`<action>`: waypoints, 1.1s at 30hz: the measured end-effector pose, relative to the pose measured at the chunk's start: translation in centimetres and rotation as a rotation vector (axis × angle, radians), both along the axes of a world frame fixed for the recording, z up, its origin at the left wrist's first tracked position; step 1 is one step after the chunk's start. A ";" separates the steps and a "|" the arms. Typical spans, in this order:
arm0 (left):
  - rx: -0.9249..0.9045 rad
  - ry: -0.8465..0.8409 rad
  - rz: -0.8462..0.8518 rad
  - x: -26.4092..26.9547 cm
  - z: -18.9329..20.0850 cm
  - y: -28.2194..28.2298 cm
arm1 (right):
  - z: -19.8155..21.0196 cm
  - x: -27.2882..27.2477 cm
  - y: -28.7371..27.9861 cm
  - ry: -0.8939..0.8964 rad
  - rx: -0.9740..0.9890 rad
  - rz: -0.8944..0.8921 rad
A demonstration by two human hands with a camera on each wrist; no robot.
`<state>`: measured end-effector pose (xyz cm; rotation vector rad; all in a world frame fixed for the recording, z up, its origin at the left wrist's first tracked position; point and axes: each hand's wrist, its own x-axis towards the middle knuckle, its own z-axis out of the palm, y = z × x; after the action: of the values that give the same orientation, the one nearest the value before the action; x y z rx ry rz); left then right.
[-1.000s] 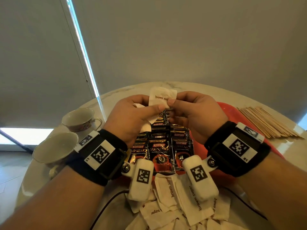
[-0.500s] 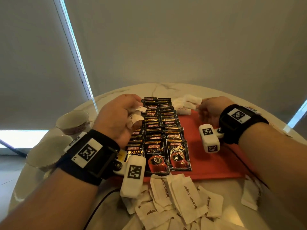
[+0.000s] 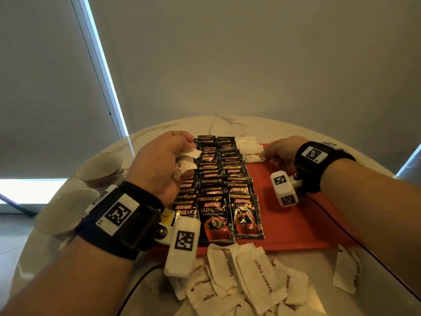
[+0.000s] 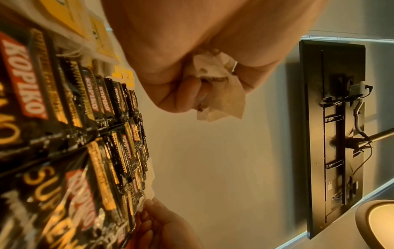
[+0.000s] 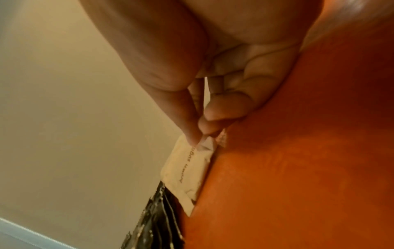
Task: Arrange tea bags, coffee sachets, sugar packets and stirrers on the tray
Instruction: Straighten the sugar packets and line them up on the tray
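Lying loose on the marble table nearest the person, brown sugar packets form a heap just short of the red tray. On the tray, Kopiko coffee sachets overlap in rows. Above them the left hand clutches several crumpled sugar packets. At the far end the right hand pinches one brown sugar packet lying beside the sachets.

The red tray has bare room on its right side. Coffee sachets fill the left. Loose sugar packets crowd the near table edge.
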<state>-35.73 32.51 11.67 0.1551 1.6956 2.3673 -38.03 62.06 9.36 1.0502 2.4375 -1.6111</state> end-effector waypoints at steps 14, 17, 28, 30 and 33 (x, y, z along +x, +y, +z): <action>-0.007 -0.010 0.029 0.7 0.0 0.4 | -0.2 1.0 -1.6 0.062 -0.123 0.067; -0.010 -0.026 0.035 0.5 0.0 0.3 | -0.2 0.4 -1.5 0.167 -0.140 -0.002; 0.105 -0.039 -0.034 0.8 -0.1 0.0 | -0.3 -0.2 -1.4 0.303 -0.160 -0.037; 0.121 -0.038 -0.031 1.1 -0.1 0.1 | 0.3 0.5 -1.7 0.301 -0.207 -0.074; 0.120 -0.059 -0.022 1.2 0.0 0.5 | 1.4 2.1 -2.7 0.375 -0.233 -0.081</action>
<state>-34.55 33.01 11.63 0.1216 1.5184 2.4330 -35.89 59.34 10.72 0.8882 2.3514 -2.2320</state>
